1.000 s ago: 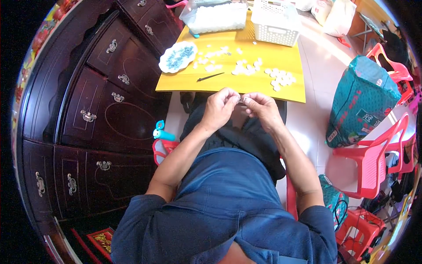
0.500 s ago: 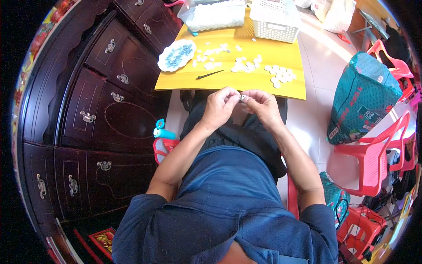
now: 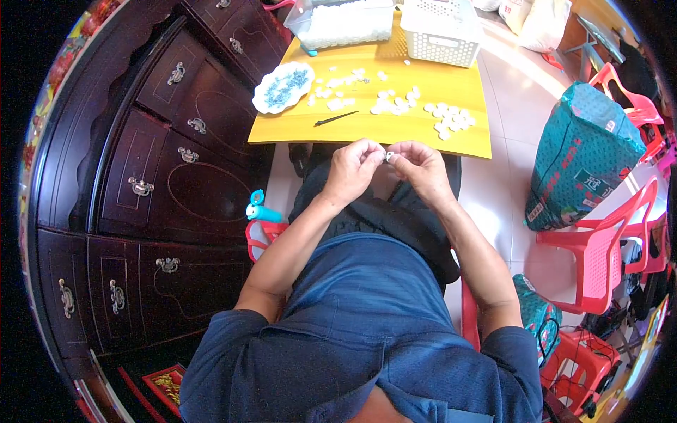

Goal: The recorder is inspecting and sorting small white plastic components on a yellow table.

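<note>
A person in a blue shirt sits at a low yellow desk [image 3: 472,134] and looks down at both hands. The left hand [image 3: 355,169] and the right hand [image 3: 421,166] meet just above the lap, close to the near edge of the desk. Between them is a tiny white and grey piece [image 3: 387,156]. The fingertips of both hands are curled in and pinch it from each side, so both hands are nearly closed around it. It is too small to tell just what it is. On the desk lie many small white flat pieces [image 3: 395,106], spread out in loose bunches. A thin black stick-like tool [image 3: 336,119] lies near the front of the desk, apart from the hands. To its left sits a white oval plate with little blue bits [image 3: 283,87] on it. At the far side of the desk stand a clear plastic tub filled with white pieces [image 3: 343,22] and, beside it, a white plastic basket with holes [image 3: 441,29]. A big dark brown wooden cabinet with metal handles [image 3: 141,190] stands at the person's left. On the person's right are a large teal sack [image 3: 578,158] and red plastic chairs [image 3: 606,247] on the pale floor.
</note>
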### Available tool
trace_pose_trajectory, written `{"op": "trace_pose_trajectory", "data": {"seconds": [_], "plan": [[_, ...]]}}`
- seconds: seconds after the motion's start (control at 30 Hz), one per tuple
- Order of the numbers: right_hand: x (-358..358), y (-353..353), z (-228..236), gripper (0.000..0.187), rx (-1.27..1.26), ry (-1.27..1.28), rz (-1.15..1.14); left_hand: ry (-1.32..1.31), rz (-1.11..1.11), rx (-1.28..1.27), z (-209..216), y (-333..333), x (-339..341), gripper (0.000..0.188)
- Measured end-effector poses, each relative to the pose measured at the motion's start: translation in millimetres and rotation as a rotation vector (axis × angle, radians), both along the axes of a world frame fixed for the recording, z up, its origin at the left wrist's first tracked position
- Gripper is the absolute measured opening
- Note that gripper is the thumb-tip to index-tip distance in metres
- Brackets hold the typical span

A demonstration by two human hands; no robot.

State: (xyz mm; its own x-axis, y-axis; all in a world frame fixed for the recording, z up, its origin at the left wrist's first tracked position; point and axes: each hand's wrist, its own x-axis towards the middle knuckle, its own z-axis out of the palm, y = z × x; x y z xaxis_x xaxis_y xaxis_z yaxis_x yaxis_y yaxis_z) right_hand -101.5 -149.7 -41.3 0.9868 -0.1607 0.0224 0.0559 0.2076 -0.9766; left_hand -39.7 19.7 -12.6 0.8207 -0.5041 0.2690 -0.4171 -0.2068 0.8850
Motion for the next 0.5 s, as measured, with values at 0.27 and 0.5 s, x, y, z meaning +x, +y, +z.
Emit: {"op": "trace_pose_trajectory", "data": {"seconds": [0.27,0.5], "plan": [[-1.1,-1.1,4.5,0.012,-0.005,0.003,-0.017,0.005,-0.003,0.021,-1.2,0.5,-0.5,0.011],[-1.1,-1.3,3.9,0.012,-0.003,0.007,-0.017,-0.011,0.002,0.033,-1.2,0.6,0.3,0.011]]}}
